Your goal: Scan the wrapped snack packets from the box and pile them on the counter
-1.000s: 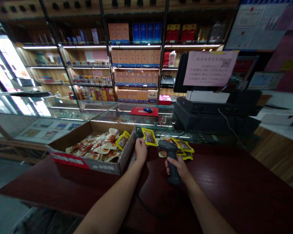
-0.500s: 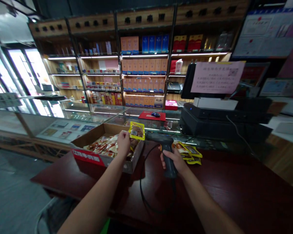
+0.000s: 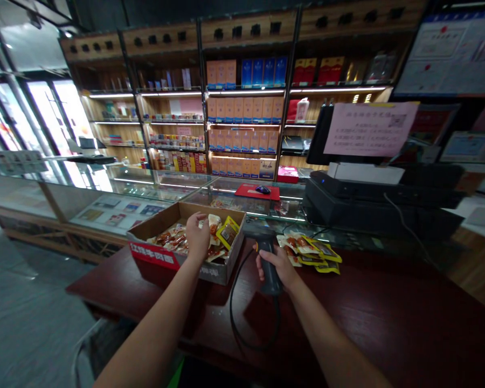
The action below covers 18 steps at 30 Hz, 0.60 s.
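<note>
My left hand [image 3: 196, 238] hovers over an open cardboard box [image 3: 157, 257] filled with several red and white snack packets [image 3: 170, 238]. Its fingers are spread and nothing shows in them. A yellow snack packet [image 3: 228, 233] leans inside the box against its right wall, just right of that hand. My right hand [image 3: 278, 265] is closed around the grip of a dark barcode scanner [image 3: 265, 249], whose head points toward the box. To the right of the scanner, several yellow packets [image 3: 313, 251] lie in a small pile on the dark red counter [image 3: 372, 312].
The scanner's black cable [image 3: 234, 312] loops over the counter toward me. A black cash register [image 3: 372, 202] with a monitor and a pink paper notice [image 3: 369, 129] stands at the right. Glass display cases [image 3: 137, 188], a red mouse pad [image 3: 253, 191] and stocked shelves [image 3: 242, 124] lie behind.
My left hand carried the yellow packet from in front of the scanner leftward to the box and let it go there. The scanner stayed in my right hand. My view shifted left.
</note>
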### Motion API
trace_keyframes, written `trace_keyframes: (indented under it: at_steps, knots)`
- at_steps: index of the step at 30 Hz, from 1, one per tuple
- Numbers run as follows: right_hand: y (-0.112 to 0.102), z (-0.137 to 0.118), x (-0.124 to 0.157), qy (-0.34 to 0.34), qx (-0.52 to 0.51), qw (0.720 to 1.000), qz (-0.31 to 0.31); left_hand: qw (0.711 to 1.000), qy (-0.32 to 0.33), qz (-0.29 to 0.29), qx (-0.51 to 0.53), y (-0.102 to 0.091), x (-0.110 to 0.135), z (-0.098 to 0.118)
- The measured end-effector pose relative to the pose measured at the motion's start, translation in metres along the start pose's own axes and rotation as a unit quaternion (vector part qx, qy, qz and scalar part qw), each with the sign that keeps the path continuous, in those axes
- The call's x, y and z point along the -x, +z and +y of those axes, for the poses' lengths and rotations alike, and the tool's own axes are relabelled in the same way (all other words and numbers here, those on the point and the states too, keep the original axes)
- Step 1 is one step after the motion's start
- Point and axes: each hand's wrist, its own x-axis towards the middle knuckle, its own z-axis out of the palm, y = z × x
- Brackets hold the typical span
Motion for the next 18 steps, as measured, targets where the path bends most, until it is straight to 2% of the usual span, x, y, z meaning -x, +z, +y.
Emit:
trace_keyframes:
  at_steps: [3,6,9,11,13,16,18]
  knots:
    - [-0.009,0.003,0.002,0.007,-0.002,1.000,0.016,0.996,0.021,-0.021,0.089,0.012,0.016,0.022]
    - [-0.025,0.008,0.006,0.012,0.003,0.999,0.040,0.981,-0.014,-0.086,0.172,0.033,0.041,0.043]
    - [-0.049,0.011,0.012,0.009,0.014,0.998,0.067,0.947,-0.109,-0.241,0.180,0.063,0.073,0.053]
    - [-0.068,0.012,0.018,0.000,0.019,0.996,0.093,0.904,-0.176,-0.352,0.167,0.087,0.096,0.054]
    - [-0.086,0.011,0.024,-0.015,0.015,0.992,0.124,0.861,-0.246,-0.415,0.164,0.112,0.117,0.051]
    - [-0.108,0.011,0.033,-0.039,-0.003,0.984,0.171,0.820,-0.331,-0.440,0.153,0.148,0.138,0.046]
    - [-0.116,0.012,0.038,-0.053,-0.021,0.979,0.195,0.820,-0.350,-0.435,0.127,0.169,0.146,0.044]
